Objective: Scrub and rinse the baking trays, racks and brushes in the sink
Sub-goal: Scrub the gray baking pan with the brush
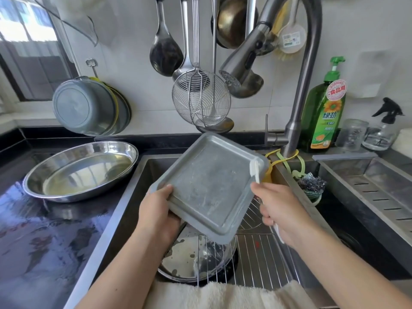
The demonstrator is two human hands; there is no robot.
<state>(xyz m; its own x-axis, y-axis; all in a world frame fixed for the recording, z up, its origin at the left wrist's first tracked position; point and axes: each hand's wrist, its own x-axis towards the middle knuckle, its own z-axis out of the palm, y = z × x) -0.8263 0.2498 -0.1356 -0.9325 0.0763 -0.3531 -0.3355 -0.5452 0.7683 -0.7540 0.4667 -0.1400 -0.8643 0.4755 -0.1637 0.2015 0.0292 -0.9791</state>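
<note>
So left hand (159,210) grips the tilted baking tray (209,188) over the sink (124,197); right hand (281,210) grips a white brush (256,169) touching its far-right edge.

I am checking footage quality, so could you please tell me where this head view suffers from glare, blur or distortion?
Head view: daylight washes out the window at upper left; reflections sheen the wet black counter and steel basin; wide-angle bending curves the faucet; the tray is sharp, the white brush slightly soft.
</note>
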